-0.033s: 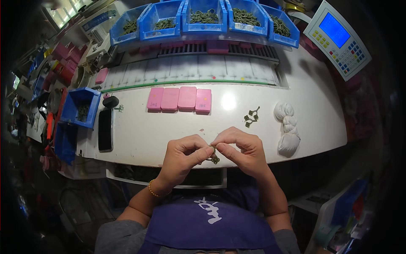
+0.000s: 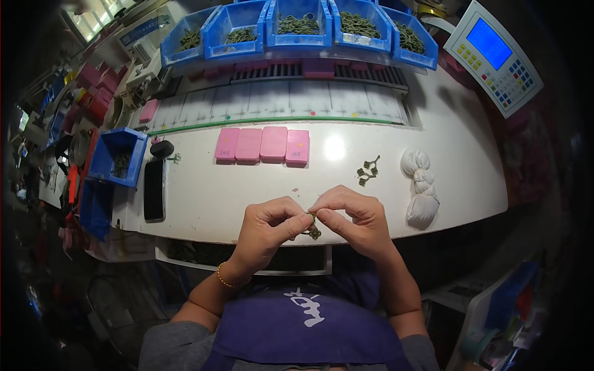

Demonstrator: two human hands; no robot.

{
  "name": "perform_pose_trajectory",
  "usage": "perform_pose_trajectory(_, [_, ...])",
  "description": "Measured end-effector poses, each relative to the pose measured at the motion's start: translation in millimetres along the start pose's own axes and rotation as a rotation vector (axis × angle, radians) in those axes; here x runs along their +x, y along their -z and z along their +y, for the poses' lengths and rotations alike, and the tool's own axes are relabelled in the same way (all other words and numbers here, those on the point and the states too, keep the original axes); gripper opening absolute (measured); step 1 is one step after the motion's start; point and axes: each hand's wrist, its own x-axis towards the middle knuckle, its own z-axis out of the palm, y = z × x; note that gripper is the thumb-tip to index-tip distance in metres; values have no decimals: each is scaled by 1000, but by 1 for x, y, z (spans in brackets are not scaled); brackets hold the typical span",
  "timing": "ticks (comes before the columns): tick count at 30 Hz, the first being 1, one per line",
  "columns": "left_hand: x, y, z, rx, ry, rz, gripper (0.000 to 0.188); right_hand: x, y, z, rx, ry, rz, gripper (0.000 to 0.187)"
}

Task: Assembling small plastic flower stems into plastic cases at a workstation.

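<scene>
Both hands meet at the near edge of the white curved table (image 2: pixel 260 204). The left hand (image 2: pixel 267 226) and the right hand (image 2: pixel 352 217) each pinch the small dark green twisted wire piece (image 2: pixel 313 226) between thumb and forefinger. Keep both pinches close together and over the table. Farther right lie similar loose green pieces (image 2: pixel 367 170); beyond, four pink rectangular blocks (image 2: pixel 262 144)

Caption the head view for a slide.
Left hand and right hand pinch a small green part over a white workbench.
</scene>
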Motion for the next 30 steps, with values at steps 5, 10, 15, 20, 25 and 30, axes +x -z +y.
perform_pose_trajectory(5, [0, -2, 1, -17, -7, -3, 13, 0, 2, -2, -6, -3, -11, 10])
perform_pose_trajectory(10, [0, -1, 1, -10, 2, -11, 12, 0, 3, 1, -24, 24, -16, 10])
perform_pose_trajectory(15, [1, -2, 2, 0, 9, -15, 12, 0, 5, 1, -34, 24, -21, 9])
perform_pose_trajectory(20, [2, -1, 1, -19, -1, -12, 12, -1, 5, 2, -8, -9, -15, 9])
perform_pose_trajectory(25, [3, 0, 1, -17, -7, 0, 12, -1, 6, 3, -3, -6, -16, 9])
perform_pose_trajectory(30, [3, 1, 2, -7, 8, 0, 12, -1, 5, 3, -6, 2, -15, 9])
